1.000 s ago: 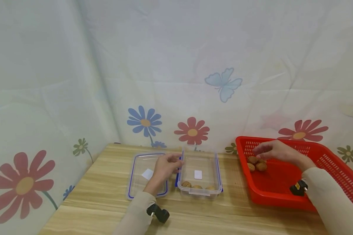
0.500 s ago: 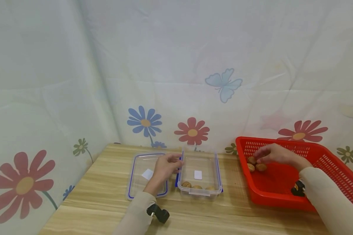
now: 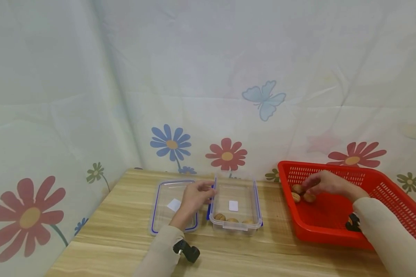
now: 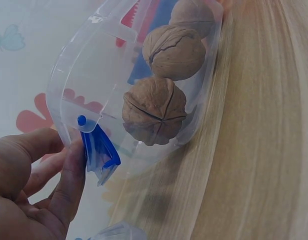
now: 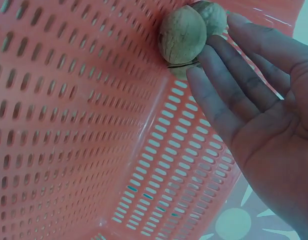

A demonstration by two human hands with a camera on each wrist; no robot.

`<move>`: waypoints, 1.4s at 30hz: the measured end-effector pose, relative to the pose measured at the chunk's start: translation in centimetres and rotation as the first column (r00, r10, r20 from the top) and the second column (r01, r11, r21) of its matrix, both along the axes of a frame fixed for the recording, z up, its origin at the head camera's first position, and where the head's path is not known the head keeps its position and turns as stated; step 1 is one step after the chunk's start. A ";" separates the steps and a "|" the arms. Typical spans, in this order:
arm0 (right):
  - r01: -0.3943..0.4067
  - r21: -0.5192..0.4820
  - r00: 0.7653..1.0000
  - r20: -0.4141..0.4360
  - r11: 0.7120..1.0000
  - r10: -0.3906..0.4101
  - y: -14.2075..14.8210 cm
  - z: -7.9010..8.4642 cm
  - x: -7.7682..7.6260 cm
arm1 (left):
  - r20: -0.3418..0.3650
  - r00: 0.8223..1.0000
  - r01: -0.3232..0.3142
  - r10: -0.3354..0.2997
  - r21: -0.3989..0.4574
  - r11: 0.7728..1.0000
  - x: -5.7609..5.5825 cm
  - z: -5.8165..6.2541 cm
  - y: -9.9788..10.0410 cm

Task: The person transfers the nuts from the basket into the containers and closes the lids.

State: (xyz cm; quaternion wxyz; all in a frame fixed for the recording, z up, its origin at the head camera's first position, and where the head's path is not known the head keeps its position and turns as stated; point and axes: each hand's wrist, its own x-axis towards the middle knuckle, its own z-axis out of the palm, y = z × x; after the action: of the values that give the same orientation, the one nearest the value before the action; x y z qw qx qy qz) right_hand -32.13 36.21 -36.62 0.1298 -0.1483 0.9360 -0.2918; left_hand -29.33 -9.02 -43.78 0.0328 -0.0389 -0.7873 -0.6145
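My left hand [image 3: 195, 197] pinches the left rim of a clear plastic food container [image 3: 240, 227], fingertips beside its blue clasp [image 4: 100, 152]. A row of walnuts [image 4: 155, 111] lies along the container's near wall. In the red basket [image 3: 327, 234] on the right, my right hand [image 3: 327, 182] reaches down to a small cluster of walnuts [image 3: 296, 197]. In the right wrist view its fingers [image 5: 219, 102] extend fairly straight, tips right at a walnut [image 5: 183, 35], with the thumb apart from them.
A clear lid [image 3: 161, 207] with a blue seal lies left of the container on the wooden table [image 3: 100, 238]. A flower-printed curtain [image 3: 201, 77] hangs behind the table. The basket's raised rim surrounds the right hand's area.
My right hand has lowered toward the walnuts in the basket, and the walnuts by its fingertips have shifted slightly. The left hand and container stay still.
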 end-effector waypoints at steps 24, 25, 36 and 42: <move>0.000 0.099 0.998 0.058 0.995 -0.005 0.1 -0.3 -0.3 | -0.014 1.000 0.002 -0.002 -0.010 1.000 -0.1 0.0 -0.2; -0.001 0.100 0.999 0.054 0.995 -0.004 0.0 -0.2 -0.3 | -0.014 1.000 0.002 -0.002 -0.011 1.000 -0.1 0.0 -0.2; -0.012 0.072 1.000 -0.017 0.997 0.013 -0.6 0.8 0.0 | -0.015 1.000 0.011 -0.011 0.012 1.000 -0.1 0.0 -0.1; -0.014 0.033 0.996 -0.090 0.999 0.017 -1.6 2.4 0.8 | -0.024 1.000 0.012 -0.011 0.003 1.000 0.0 0.0 -0.1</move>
State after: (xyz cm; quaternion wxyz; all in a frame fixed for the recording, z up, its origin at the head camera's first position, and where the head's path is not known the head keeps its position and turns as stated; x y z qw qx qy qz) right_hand -31.33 34.56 -34.21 0.0920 -0.1664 0.9444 -0.2684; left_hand -29.34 -9.16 -43.82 0.0389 -0.0509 -0.7858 -0.6152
